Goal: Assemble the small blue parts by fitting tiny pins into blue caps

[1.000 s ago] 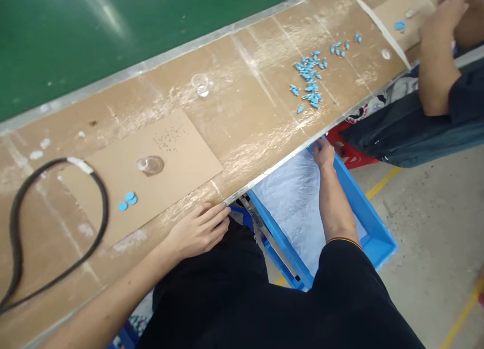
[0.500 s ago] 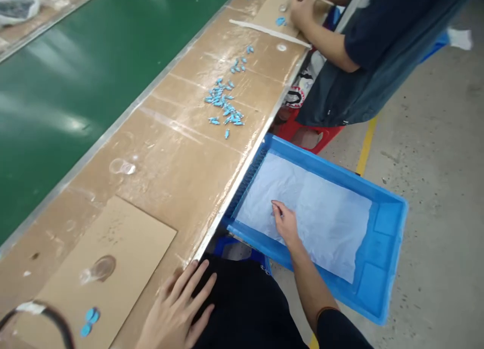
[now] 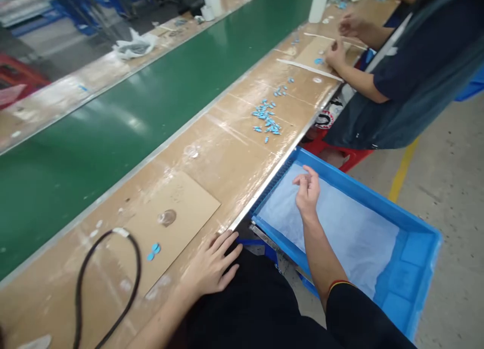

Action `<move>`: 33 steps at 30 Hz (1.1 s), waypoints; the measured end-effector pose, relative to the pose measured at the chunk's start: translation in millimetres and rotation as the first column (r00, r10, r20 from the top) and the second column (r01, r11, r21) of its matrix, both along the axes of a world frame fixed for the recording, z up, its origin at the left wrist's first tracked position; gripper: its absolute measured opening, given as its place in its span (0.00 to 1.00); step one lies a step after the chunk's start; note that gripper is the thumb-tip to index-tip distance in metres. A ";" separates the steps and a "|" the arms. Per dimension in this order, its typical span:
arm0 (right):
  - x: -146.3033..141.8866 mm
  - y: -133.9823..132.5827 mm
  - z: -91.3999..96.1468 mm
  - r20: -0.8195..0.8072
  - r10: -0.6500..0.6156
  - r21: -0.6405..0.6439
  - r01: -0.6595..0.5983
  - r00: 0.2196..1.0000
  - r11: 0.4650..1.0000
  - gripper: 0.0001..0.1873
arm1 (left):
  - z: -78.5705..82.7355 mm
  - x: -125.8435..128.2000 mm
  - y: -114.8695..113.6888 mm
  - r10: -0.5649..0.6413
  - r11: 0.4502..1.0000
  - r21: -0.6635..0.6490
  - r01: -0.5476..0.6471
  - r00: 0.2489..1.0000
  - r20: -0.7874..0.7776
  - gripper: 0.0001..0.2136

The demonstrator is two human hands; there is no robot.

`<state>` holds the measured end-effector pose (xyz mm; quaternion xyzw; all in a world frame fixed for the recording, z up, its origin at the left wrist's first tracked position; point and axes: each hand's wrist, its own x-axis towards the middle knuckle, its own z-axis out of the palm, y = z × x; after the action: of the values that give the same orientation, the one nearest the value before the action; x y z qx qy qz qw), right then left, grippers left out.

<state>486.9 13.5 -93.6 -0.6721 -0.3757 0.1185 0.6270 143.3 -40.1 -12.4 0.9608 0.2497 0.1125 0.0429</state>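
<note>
My left hand [image 3: 217, 263] rests at the table's front edge by my dark clothing, its fingers spread and nothing in them. Over the blue tray [image 3: 363, 192], my right hand [image 3: 308, 190] is raised with its index finger stretched out and the other fingers loosely bent; I see nothing held. A pale sheet [image 3: 348, 228] lines the tray's bottom below it. Beyond my left hand, a cardboard sheet [image 3: 189, 197] lies on the table, bearing a few blue discs [image 3: 153, 252] and a round brownish spot [image 3: 167, 218].
Many small blue pieces [image 3: 266, 117] lie scattered farther up the table. A black cable loop [image 3: 81, 278] stands at the near left. The green belt [image 3: 170, 92] runs alongside. A co-worker's hands [image 3: 340, 51] are busy at the far right, above a red stool [image 3: 340, 157].
The view has tilted up and swung left, bringing in more of the belt's far side. My right hand has lifted over the tray and its fingers have opened. My left hand stays at the edge.
</note>
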 end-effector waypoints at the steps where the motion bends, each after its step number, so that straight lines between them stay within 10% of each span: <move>1: -2.5 8.4 9.4 0.055 0.002 0.012 -0.002 0.998 1.000 0.24 | -0.1 -0.1 -0.2 -0.002 1.000 0.014 0.002 0.999 0.034 0.13; 9: -49.4 47.1 57.5 0.263 0.200 -0.088 -0.183 0.944 0.979 0.16 | 3.6 -24.9 -25.7 0.046 0.985 0.129 -0.118 0.889 0.456 0.09; 15: -76.6 46.2 36.4 0.389 0.421 -0.296 -0.321 0.819 0.900 0.19 | 24.9 -108.7 -28.4 0.333 0.891 0.128 -0.435 0.818 0.469 0.07; 20: -91.3 52.5 12.8 0.607 0.335 -0.279 -0.201 0.720 0.939 0.15 | 49.6 -181.7 8.5 0.638 0.731 -0.096 -0.676 0.625 0.450 0.10; 33: -100.3 46.5 19.0 0.599 0.282 -0.301 -0.116 0.750 0.947 0.13 | 5.4 -175.0 15.2 0.577 0.812 -0.203 -0.548 0.806 0.132 0.12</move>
<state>386.6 60.0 -74.7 -0.7001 -0.6171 -0.0031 0.3593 -31.7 -24.9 -7.0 0.8219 0.5265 0.1903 0.1051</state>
